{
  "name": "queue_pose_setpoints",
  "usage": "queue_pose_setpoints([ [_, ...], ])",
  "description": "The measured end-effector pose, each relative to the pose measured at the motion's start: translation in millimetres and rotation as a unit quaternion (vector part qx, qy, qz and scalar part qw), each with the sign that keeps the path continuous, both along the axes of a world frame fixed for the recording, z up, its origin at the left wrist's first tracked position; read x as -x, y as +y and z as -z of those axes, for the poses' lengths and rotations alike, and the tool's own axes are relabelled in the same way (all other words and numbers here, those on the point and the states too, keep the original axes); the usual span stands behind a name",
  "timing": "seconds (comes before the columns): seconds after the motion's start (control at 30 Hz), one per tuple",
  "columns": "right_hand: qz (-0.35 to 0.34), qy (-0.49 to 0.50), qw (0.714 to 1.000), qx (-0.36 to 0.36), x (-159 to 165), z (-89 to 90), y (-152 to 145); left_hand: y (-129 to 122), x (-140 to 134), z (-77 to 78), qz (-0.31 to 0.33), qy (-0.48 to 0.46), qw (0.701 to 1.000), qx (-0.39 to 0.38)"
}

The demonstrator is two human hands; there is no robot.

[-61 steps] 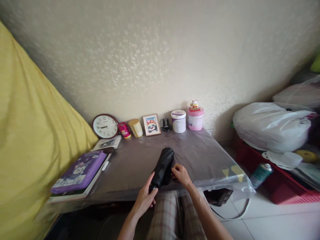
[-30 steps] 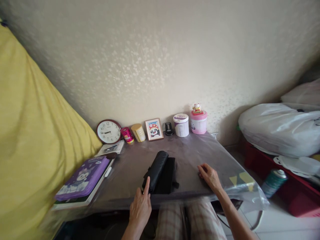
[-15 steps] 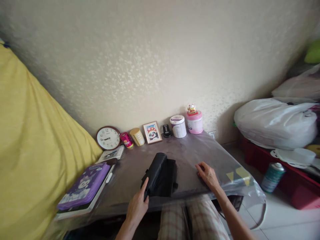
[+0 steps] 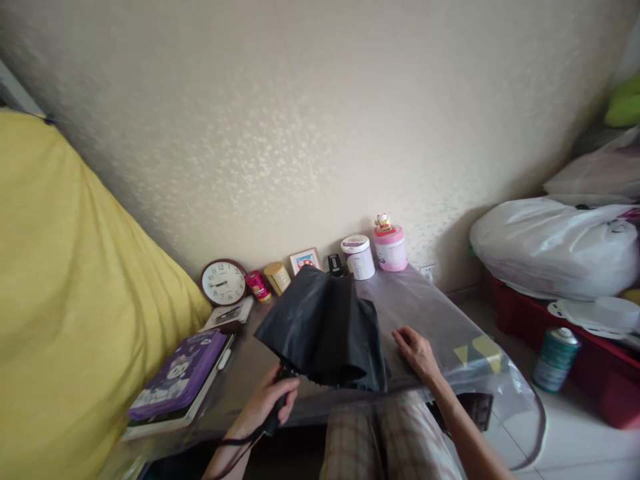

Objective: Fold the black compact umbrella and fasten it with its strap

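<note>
- gripping the black handle (image 4: 271,421) from the head view's lower middle, the left hand (image 4: 273,397) has its fingers and thumb wrapped around it; a dark strap (image 4: 237,441) trails from the handle across the wrist.
- the black umbrella (image 4: 325,330) is held up at a tilt over the front middle of the surface (image 4: 425,310), its canopy partly spread in loose folds; whether its hem touches the surface, i cannot tell.
- to the right of the canopy and apart from it, the right hand (image 4: 417,353) rests on the surface, relaxed, fingers loosely bent rather than clenched.
- behind the umbrella, along the wall (image 4: 350,120), stand a round clock (image 4: 223,283), a magenta can (image 4: 258,286), a yellow-lidded canister (image 4: 277,278), a picture frame (image 4: 304,259) half hidden by the canopy, a small black object (image 4: 335,265), a white and purple tub (image 4: 357,258) and a pink tub (image 4: 390,250) bearing a figurine (image 4: 383,223).
- at the surface's left edge, a purple case (image 4: 177,373) lies on a book, beside a yellow cloth (image 4: 90,293).
- off the right side, a spray can (image 4: 556,360) stands on the tiled floor (image 4: 590,447), near a red crate (image 4: 620,393) topped by a white bag (image 4: 555,250).
</note>
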State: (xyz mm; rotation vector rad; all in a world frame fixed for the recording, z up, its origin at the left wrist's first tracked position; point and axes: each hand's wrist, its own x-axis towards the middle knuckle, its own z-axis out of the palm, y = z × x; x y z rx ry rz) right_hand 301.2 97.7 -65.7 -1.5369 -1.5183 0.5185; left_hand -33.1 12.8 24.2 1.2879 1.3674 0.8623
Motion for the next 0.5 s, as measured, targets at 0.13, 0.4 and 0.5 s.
queue_pose_setpoints([
  [0.13, 0.000, -0.001, 1.000, 0.008, 0, 1.3, 2, -2, -15, -6.9, -0.050, 0.083, 0.991, -0.092],
  [0.4, -0.014, 0.004, 1.000, -0.017, -2, 1.4, 0, -1, -23, -19.2, -0.021, 0.003, 0.999, -0.030],
  [0.5, 0.000, 0.006, 1.000, 0.003, -1, 1.5, 1, -3, -24, -25.1, -0.023, -0.046, 0.998, -0.025],
])
